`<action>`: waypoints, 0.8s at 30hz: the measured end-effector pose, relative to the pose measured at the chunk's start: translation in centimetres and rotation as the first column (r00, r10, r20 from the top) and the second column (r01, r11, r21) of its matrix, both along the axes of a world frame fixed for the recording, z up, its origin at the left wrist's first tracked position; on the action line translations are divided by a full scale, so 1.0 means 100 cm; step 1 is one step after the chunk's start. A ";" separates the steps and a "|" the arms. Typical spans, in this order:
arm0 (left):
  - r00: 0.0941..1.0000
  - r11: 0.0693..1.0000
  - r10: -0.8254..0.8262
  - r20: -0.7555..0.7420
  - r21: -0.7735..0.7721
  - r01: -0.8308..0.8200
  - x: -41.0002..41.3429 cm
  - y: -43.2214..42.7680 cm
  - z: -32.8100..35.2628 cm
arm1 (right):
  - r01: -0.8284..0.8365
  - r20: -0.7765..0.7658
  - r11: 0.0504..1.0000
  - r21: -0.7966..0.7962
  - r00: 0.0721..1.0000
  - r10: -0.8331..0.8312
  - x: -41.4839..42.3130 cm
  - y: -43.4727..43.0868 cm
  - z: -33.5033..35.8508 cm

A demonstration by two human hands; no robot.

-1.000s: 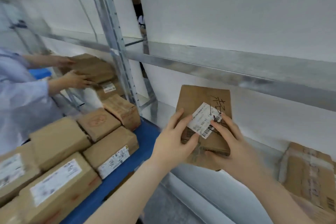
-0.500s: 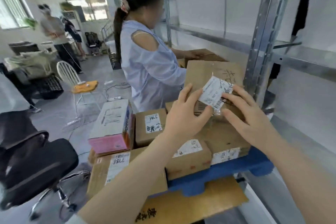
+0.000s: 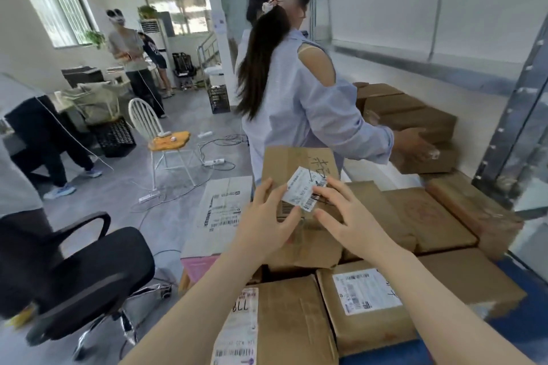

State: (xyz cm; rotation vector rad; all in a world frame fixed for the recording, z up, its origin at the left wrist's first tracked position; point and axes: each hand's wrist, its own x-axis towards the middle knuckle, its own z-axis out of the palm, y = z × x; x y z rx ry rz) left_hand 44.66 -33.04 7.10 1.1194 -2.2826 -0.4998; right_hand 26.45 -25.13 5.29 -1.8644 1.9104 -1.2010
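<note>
I hold a flat brown cardboard parcel [image 3: 296,166] upright in front of me, above a stack of boxes. A white barcode label [image 3: 302,190] sticks to its face beside black handwriting. My left hand [image 3: 267,216] grips the parcel's left side, thumb on the front near the label. My right hand [image 3: 347,216] holds its right side, fingers spread over the face and thumb pointing left under the label. The parcel's lower part hangs between my palms.
Several taped cardboard boxes [image 3: 427,216] lie on a blue pallet [image 3: 522,296] below my hands. A person in a light blue shirt [image 3: 296,104] stands close ahead, handling boxes [image 3: 415,121] on a metal shelf [image 3: 519,115]. A black office chair [image 3: 74,275] and white chair [image 3: 166,139] stand left.
My view has swung left from the shelf to the room and pallet. Both hands have carried the parcel along, keeping the same hold. The other person now stands directly ahead.
</note>
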 end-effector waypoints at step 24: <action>0.974 0.999 0.039 0.223 -0.021 -0.035 0.002 -0.024 0.005 | 0.163 0.015 0.987 -0.009 0.987 -0.163 -0.017 0.005 0.012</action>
